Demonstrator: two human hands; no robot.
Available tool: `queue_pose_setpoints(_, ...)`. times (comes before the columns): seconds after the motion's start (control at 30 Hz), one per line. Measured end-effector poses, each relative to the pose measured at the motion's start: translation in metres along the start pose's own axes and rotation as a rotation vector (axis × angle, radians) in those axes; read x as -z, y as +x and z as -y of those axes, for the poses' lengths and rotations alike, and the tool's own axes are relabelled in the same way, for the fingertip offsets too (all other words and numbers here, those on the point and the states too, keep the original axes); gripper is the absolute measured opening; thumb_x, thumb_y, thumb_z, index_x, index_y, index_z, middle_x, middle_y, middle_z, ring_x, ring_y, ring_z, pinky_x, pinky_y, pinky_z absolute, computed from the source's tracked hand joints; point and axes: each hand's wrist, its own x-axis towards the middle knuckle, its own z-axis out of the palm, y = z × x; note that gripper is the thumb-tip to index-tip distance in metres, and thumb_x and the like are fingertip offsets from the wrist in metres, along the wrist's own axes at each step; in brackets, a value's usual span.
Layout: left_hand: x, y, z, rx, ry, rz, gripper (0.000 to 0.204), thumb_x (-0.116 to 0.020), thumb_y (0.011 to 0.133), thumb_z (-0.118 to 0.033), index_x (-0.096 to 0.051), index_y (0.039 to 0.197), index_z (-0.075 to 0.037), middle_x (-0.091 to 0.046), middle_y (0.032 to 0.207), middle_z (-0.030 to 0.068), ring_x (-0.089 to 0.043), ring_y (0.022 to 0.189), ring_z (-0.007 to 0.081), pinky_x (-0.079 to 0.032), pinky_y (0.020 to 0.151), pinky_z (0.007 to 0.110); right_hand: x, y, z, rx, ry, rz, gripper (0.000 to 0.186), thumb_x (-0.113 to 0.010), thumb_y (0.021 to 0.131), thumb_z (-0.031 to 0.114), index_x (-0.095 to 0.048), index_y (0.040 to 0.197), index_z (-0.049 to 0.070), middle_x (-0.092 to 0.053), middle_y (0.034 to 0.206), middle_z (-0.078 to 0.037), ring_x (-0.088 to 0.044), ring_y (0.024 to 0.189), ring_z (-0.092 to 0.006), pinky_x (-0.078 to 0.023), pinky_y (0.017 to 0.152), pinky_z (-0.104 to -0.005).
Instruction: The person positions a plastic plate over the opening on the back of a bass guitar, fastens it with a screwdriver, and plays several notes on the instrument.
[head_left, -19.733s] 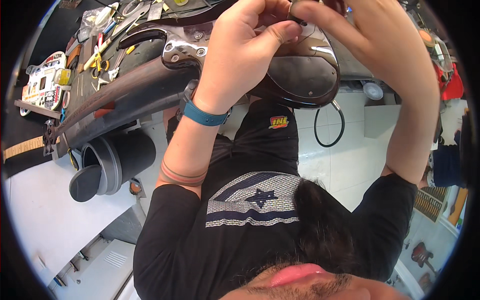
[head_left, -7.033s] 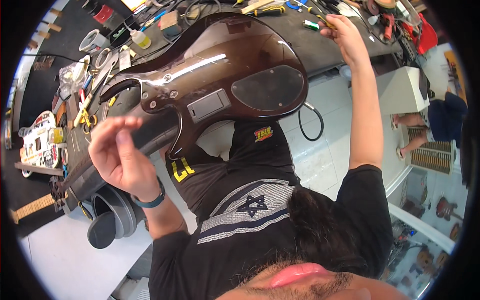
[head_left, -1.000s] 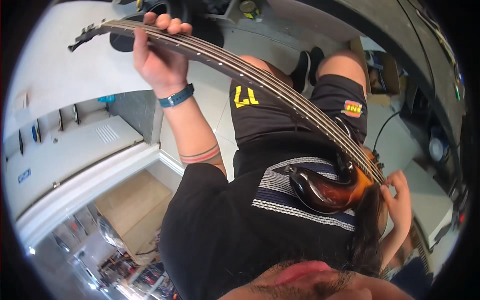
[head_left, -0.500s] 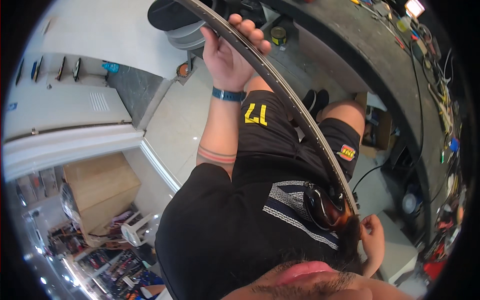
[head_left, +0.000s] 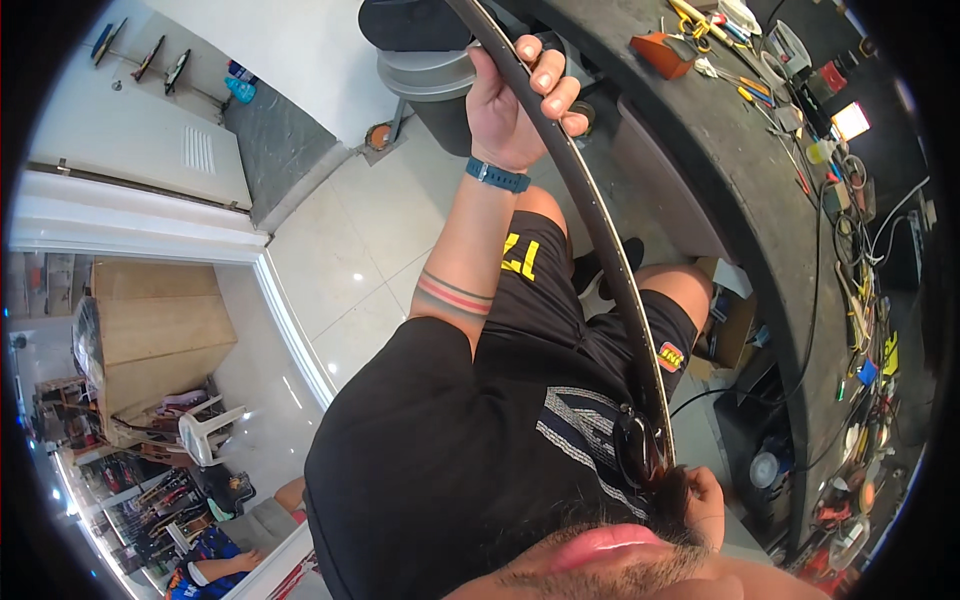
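While left hand [head_left: 512, 112] grips guitar neck [head_left: 597, 205], now steeper in view, right hand [head_left: 706, 508] half-hidden, hold unclear

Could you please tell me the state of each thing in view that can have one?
Left hand: curled around the guitar neck
Guitar neck: held aslant, seen nearly edge-on
Right hand: partly hidden by hair; grip unclear
Teal wrist strap: fastened on the left wrist
Cardboard box: open
Bright panel: lit
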Motion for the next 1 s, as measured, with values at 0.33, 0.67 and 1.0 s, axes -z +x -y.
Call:
queue_pose_setpoints(0.33,-0.021,0.012,0.013,0.015,0.106,-0.509,0.046,-0.077,0.102,-0.058,-0.063,0.116,-0.017,-0.056,0.101,-0.0021,-0.050,0.094,0.0167,-0.040,0.084,0.037,0.000,0.007,0.016,0.025,-0.139,-0.043,0.015,-0.078,0.091,0.006,-0.068,0.098,-0.002,-0.068,0.092,-0.012,-0.067,0.086,-0.0252,-0.055,0.086,-0.0378)
queue_pose_setpoints(0.67,-0.063,-0.010,0.059,0.231,0.019,-0.675,0.059,-0.097,0.090,-0.038,-0.048,0.108,-0.011,-0.046,0.098,0.0017,-0.049,0.086,0.0154,-0.044,0.082,0.033,0.001,0.019,0.025,0.093,0.064,0.056,0.036,-0.077,0.101,0.026,-0.072,0.128,0.003,-0.070,0.118,-0.013,-0.069,0.114,-0.0285,-0.055,0.103,-0.0418)
queue_pose_setpoints(1.0,-0.047,-0.021,0.048,0.346,0.389,-0.700,0.067,-0.077,0.097,-0.071,-0.051,0.109,-0.010,-0.048,0.104,0.0043,-0.049,0.097,0.0206,-0.044,0.094,0.041,-0.006,0.024,0.014,0.056,0.126,0.124,0.033,-0.078,0.099,0.032,-0.078,0.117,0.004,-0.070,0.123,-0.014,-0.072,0.111,-0.0317,-0.059,0.097,-0.0430)
